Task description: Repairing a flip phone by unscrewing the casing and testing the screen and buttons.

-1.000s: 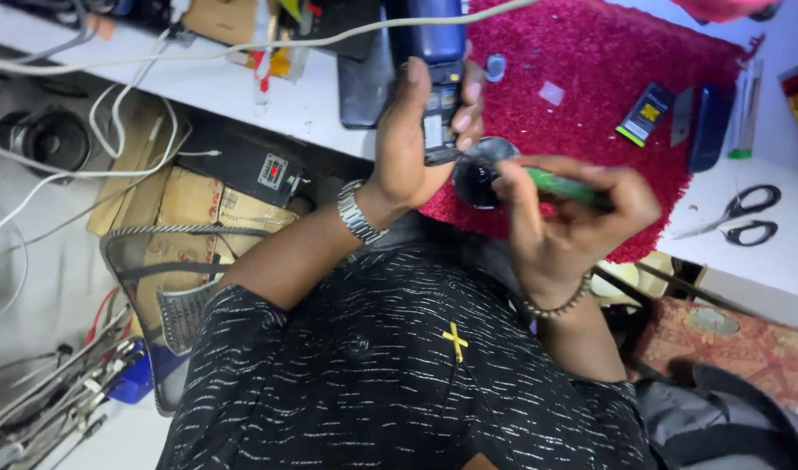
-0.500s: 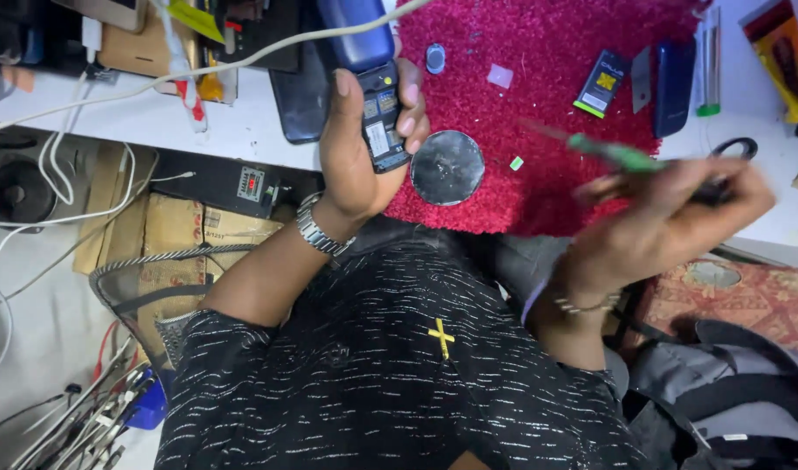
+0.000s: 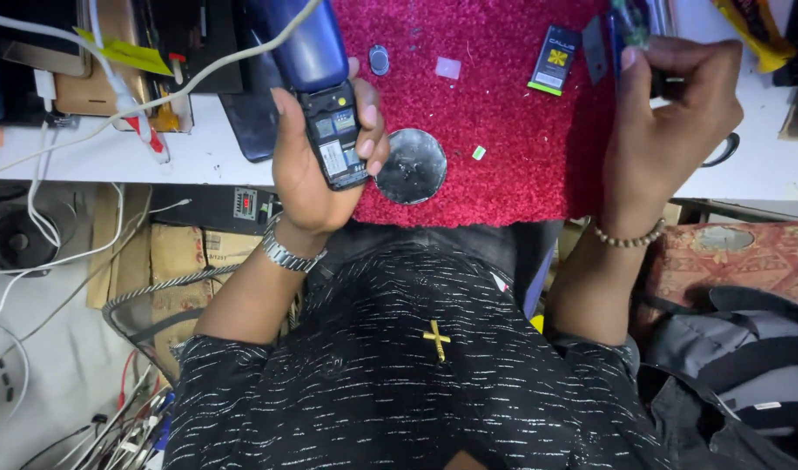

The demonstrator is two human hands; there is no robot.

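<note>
My left hand (image 3: 316, 165), with a metal watch on the wrist, grips a blue mobile phone (image 3: 322, 83) whose back cover is off, so the open battery bay faces me. It is held over the left edge of a red fuzzy mat (image 3: 503, 113). My right hand (image 3: 669, 113), wearing a bead bracelet, is at the mat's right edge, closed around a green-handled screwdriver (image 3: 629, 22) whose tip is hidden. A round metal disc (image 3: 412, 165) lies on the mat between the hands. A phone battery (image 3: 555, 59) lies farther back.
A white worktop (image 3: 111, 157) carries dark phones, a white cable (image 3: 198, 78) and scissors (image 3: 723, 150) at the right. Small parts (image 3: 379, 59) lie on the mat. Boxes and wires sit under the table at left, and a grey bag (image 3: 738, 348) at right.
My right hand has pulled the screwdriver away from the phone and swung out to the right edge of the mat. My left hand still holds the phone in place.
</note>
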